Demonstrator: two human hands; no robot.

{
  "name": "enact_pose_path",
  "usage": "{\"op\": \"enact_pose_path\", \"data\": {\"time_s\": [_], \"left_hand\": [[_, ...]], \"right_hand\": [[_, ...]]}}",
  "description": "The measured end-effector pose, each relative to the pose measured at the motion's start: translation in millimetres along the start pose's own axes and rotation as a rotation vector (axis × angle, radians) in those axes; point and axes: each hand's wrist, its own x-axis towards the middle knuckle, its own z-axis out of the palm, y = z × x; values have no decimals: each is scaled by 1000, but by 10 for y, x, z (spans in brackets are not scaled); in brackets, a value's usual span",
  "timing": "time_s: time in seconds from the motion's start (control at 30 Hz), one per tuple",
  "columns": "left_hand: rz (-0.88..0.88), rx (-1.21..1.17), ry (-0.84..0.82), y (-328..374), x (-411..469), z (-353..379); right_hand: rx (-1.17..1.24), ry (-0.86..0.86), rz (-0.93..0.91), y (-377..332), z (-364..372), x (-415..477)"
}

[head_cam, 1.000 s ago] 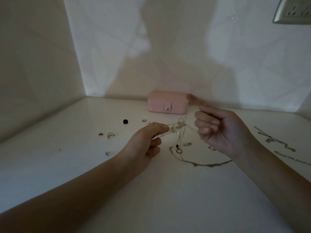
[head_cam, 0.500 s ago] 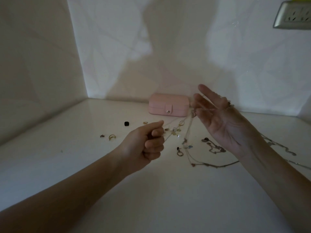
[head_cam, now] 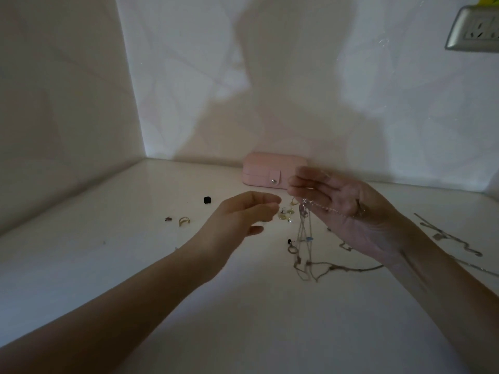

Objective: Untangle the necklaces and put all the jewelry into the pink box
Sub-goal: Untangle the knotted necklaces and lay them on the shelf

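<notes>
Left hand point(head_cam: 243, 215) hovers in front of the closed pink snap-button box point(head_cam: 266, 168), fingertips point(head_cam: 270, 209) nearly together (too blurry to tell if they're pinching a strand). Just right of it, also in front of the box, the tangled thin silver necklaces point(head_cam: 304, 210) hang vertically from the flat, palm-up right hand point(head_cam: 348, 211) down to the white surface point(head_cam: 135, 265). Left hand's right beside them to pick strands apart, I'd say.

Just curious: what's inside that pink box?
Its inside is hidden: the pink box sits shut, tab down over the front. The right hand covers its right end.
</notes>
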Motion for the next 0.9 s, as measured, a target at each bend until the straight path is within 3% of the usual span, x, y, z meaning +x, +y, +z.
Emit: {"op": "enact_pose_path", "data": {"time_s": [0.1, 0.2, 0.57, 0.67, 0.77, 0.9], "left_hand": [[-1, -209, -155, 9, -42, 27], [-8, -260, -227, -11, -61, 59], [-72, -475, -225, 17, -57, 66], [-53, -496, -174, 12, -48, 85], [-45, -559, -132, 15, -28, 96], [-23, -570, -116, 61, -8, 77]], "right_hand": [[-14, -51, 35, 40, 42, -3], [-18, -95, 47, 57, 67, 2], [314, -113, 71, -22, -1, -49], [420, -45, 103, -54, 19, -53], [249, 138, 103, -57, 49, -56], [-22, 234, 145, -53, 95, -47]]}}
